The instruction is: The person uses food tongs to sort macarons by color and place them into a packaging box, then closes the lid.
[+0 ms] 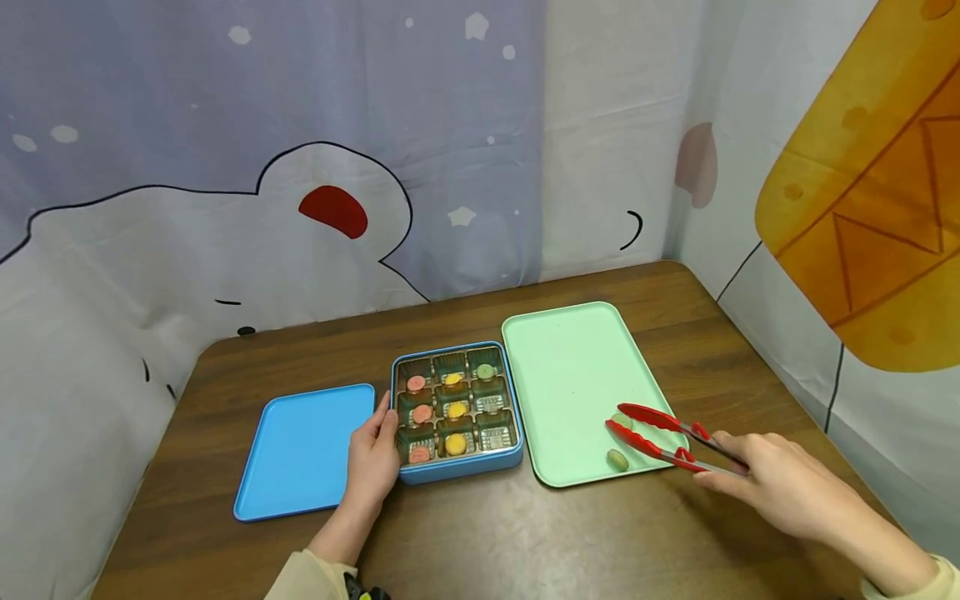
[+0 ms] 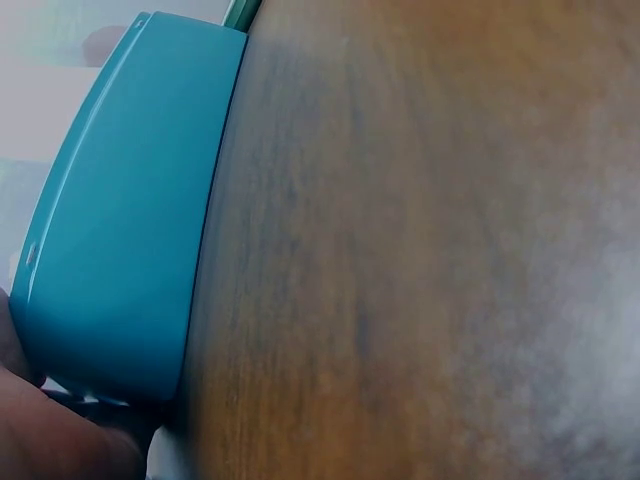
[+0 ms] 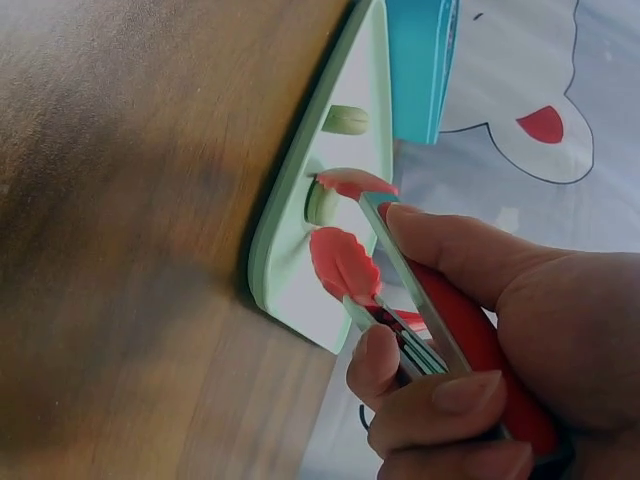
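My right hand (image 1: 787, 483) grips red-tipped tongs (image 1: 651, 450) over the pale green tray (image 1: 570, 358). The tongs' red heads stand apart on either side of a green macaron (image 1: 622, 421). Nearer the tray's front edge lies a second green macaron (image 1: 617, 460). With fingers extended, my left hand (image 1: 372, 458) touches the left side of a blue box (image 1: 461, 472). Inside its divided insert, pink macarons (image 1: 422, 413) fill the left column and yellow macarons (image 1: 457, 409) the middle one. One green macaron (image 1: 485, 372) sits in the far right compartment.
A blue lid-like tray (image 1: 307, 450) lies left of the box, partly behind my left hand. The box stands close beside the green tray on the wooden table (image 1: 465, 542). A printed curtain (image 1: 465, 125) hangs behind the table and along its sides.
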